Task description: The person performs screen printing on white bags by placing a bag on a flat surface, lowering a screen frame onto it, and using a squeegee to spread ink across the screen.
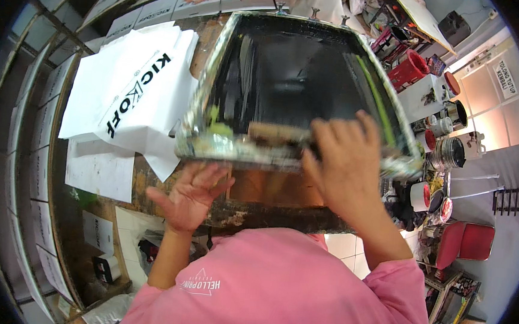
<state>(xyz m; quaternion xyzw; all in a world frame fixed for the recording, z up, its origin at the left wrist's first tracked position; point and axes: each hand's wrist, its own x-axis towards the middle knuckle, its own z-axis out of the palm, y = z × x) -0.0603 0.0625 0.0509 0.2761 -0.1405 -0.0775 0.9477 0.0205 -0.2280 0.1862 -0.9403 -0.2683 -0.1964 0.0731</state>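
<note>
Black mesh fills the screen, lying just beyond both hands. A wooden squeegee sits at its near end, long axis left to right, the right hand nearer. That hand reaches over the near rail, fingers bent; blur hides whether it grips rail or squeegee. The left hand is spread and empty, close below the rail; contact cannot be told. The rail stands between it and the squeegee. White sheets lie left, a red tub right.

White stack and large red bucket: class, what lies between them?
The dark printing screen lies between the white stack and red bucket, in the head view.
</note>
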